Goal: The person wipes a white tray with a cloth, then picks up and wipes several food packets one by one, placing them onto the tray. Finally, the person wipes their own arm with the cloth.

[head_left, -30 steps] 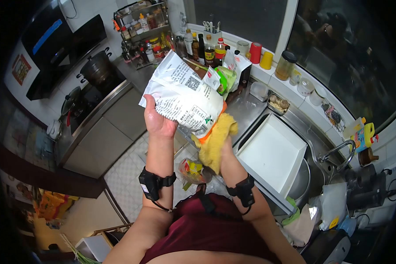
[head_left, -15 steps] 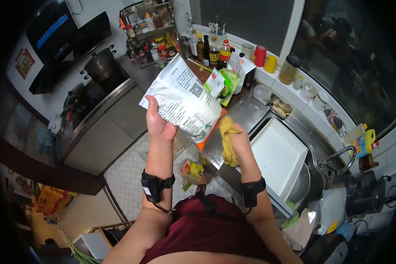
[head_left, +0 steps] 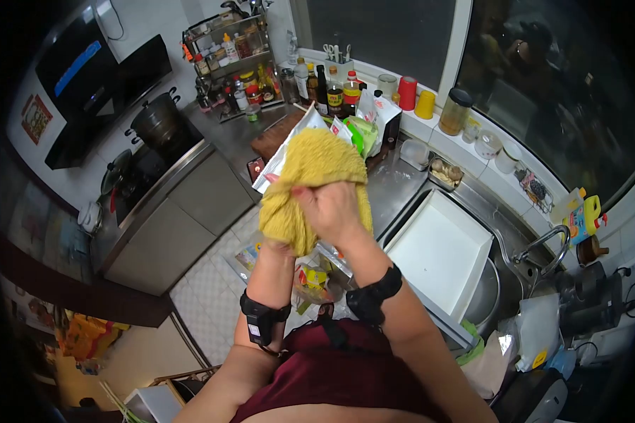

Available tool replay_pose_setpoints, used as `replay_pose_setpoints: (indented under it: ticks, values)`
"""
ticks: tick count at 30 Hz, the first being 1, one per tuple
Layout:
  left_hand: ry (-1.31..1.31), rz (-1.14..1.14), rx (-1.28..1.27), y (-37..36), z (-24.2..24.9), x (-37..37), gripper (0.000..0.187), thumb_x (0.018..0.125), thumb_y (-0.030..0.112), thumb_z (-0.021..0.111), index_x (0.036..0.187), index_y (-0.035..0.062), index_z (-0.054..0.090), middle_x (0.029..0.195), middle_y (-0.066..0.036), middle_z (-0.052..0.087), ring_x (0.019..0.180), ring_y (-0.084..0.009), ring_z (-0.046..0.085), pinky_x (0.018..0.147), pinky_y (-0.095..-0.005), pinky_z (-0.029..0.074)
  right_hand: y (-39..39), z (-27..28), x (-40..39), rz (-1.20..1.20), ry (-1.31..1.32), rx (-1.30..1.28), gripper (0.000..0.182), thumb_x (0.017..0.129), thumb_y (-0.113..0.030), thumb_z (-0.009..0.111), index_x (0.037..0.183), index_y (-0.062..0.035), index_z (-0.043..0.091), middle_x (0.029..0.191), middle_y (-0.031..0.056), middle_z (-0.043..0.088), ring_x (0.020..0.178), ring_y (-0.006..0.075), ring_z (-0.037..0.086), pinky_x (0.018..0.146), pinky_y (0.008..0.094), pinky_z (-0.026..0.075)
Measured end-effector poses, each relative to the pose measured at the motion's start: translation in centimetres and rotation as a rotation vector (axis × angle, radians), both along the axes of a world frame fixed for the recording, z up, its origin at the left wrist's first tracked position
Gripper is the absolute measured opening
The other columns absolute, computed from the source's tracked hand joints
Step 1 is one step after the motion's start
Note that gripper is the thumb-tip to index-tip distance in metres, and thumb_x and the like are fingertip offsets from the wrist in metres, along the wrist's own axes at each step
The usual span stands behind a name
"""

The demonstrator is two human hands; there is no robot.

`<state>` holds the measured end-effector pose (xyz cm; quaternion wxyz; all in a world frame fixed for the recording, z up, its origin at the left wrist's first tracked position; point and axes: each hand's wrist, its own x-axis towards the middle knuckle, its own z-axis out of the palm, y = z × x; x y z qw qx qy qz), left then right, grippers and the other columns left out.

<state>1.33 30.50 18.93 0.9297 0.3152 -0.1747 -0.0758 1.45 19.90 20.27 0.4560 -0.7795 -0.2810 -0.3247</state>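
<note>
A yellow towel (head_left: 324,155) lies draped over the face of a white printed bag (head_left: 298,139), whose upper left edge sticks out beyond it. My right hand (head_left: 336,211) is closed on the towel and presses it against the bag. Below and behind the cloth, my left hand (head_left: 279,247) holds the bag up; its fingers are mostly hidden by the towel. Both hands are in front of my body, above the floor and the counter edge.
A white tray (head_left: 441,247) sits over the sink, beside the faucet (head_left: 543,240). Bottles (head_left: 334,95) and green-white packets (head_left: 363,134) stand at the back. A wooden board (head_left: 279,134) lies on the counter. Pots (head_left: 154,123) stand on the stove at left.
My right hand has brought the towel up and left onto the bag, covering most of its printed face. The bag and left hand have shifted slightly right and down.
</note>
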Motion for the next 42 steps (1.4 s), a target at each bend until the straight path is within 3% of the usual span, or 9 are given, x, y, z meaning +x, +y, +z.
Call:
replay_pose_setpoints:
  ticks: [4, 7, 13, 19, 25, 27, 30, 35, 42]
  values:
    - [-0.130, 0.119, -0.032, -0.3, 3.2, -1.0, 0.061, 0.096, 0.046, 0.030, 0.141, 0.0060, 0.025, 0.141, -0.013, 0.035, 0.128, -0.0258, 0.037, 0.107, -0.0393, 0.029, -2.8, -2.9, 3.5, 0.006, 0.495, 0.168, 0.045, 0.092, -0.040, 0.044, 0.112, -0.0024, 0.059, 0.114, 0.0217, 0.056, 0.108, 0.0371, 0.050, 0.092, 0.0395, 0.039]
    - [-0.156, 0.089, -0.105, 1.1, 3.5, -0.2, 0.064, 0.094, 0.046, 0.037, 0.143, 0.0087, 0.021, 0.142, -0.016, 0.032, 0.129, -0.0332, 0.034, 0.106, -0.0469, 0.029, -3.0, -10.8, 6.7, 0.036, 0.236, 0.475, 0.048, 0.094, -0.032, 0.044, 0.131, -0.0008, 0.040, 0.125, 0.0188, 0.049, 0.117, 0.0306, 0.045, 0.097, 0.0341, 0.038]
    - [-0.137, 0.048, -0.139, 1.6, 4.1, 0.1, 0.067, 0.092, 0.050, 0.039, 0.144, 0.0150, 0.016, 0.144, -0.024, 0.025, 0.130, -0.0409, 0.030, 0.104, -0.0538, 0.029, -1.2, -11.6, 2.9, 0.557, 0.850, 1.554, 0.051, 0.093, -0.041, 0.045, 0.132, -0.0079, 0.040, 0.129, 0.0088, 0.049, 0.117, 0.0235, 0.047, 0.100, 0.0351, 0.039]
    - [-0.371, -0.378, -0.019, 3.9, 2.3, 1.9, 0.067, 0.094, 0.053, 0.027, 0.139, 0.0034, 0.028, 0.133, -0.028, 0.040, 0.120, -0.0424, 0.044, 0.098, -0.0548, 0.037, -3.4, -10.7, 0.0, 1.030, 1.184, 1.443, 0.059, 0.090, -0.054, 0.039, 0.129, -0.0096, 0.046, 0.128, 0.0115, 0.051, 0.112, 0.0293, 0.051, 0.097, 0.0454, 0.042]
    - [-0.181, 0.453, 0.536, 3.6, 2.6, 3.7, 0.072, 0.093, 0.055, 0.031, 0.138, -0.0007, 0.026, 0.133, -0.022, 0.043, 0.124, -0.0281, 0.042, 0.107, -0.0359, 0.028, -2.6, -14.1, -1.5, 1.027, 1.055, 1.643, 0.046, 0.093, -0.035, 0.042, 0.130, -0.0091, 0.044, 0.128, 0.0126, 0.051, 0.113, 0.0297, 0.052, 0.097, 0.0446, 0.043]
    - [-0.221, 0.769, 0.457, 3.0, 0.2, 4.8, 0.094, 0.080, 0.062, 0.052, 0.143, 0.0056, 0.013, 0.145, -0.018, 0.024, 0.134, -0.0270, 0.027, 0.108, -0.0413, 0.023, -2.3, -13.3, -0.5, 0.931, 0.988, 1.697, 0.044, 0.092, -0.031, 0.045, 0.131, -0.0088, 0.043, 0.129, 0.0121, 0.049, 0.114, 0.0290, 0.050, 0.098, 0.0438, 0.042]
    - [-0.358, 0.486, 0.305, 0.1, -1.7, 1.7, 0.139, 0.046, 0.073, 0.073, 0.145, 0.0104, -0.001, 0.150, -0.010, 0.010, 0.138, -0.0257, 0.015, 0.111, -0.0441, 0.012, -2.8, -12.5, 0.6, 0.877, 0.734, 1.653, 0.047, 0.089, -0.021, 0.053, 0.132, -0.0074, 0.041, 0.129, 0.0123, 0.049, 0.116, 0.0280, 0.049, 0.099, 0.0434, 0.040]
    - [-0.100, 0.220, -0.036, -1.3, 0.1, 0.3, 0.063, 0.095, 0.048, 0.035, 0.139, 0.0042, 0.026, 0.140, -0.010, 0.036, 0.129, -0.0233, 0.036, 0.108, -0.0390, 0.028, -3.1, -8.7, -0.5, 0.486, 0.673, 1.400, 0.049, 0.080, 0.007, 0.054, 0.127, -0.0035, 0.044, 0.120, 0.0105, 0.054, 0.103, 0.0213, 0.058, 0.085, 0.0336, 0.050]
    - [-0.035, 0.257, -0.054, 1.9, 0.1, 3.0, 0.058, 0.096, 0.047, 0.028, 0.134, 0.0038, 0.032, 0.131, -0.014, 0.046, 0.117, -0.0286, 0.050, 0.099, -0.0432, 0.041, -4.9, -9.9, -2.4, 0.308, 0.591, 1.262, 0.031, 0.083, -0.003, 0.060, 0.113, 0.0016, 0.054, 0.111, 0.0114, 0.059, 0.092, 0.0190, 0.062, 0.078, 0.0302, 0.051]
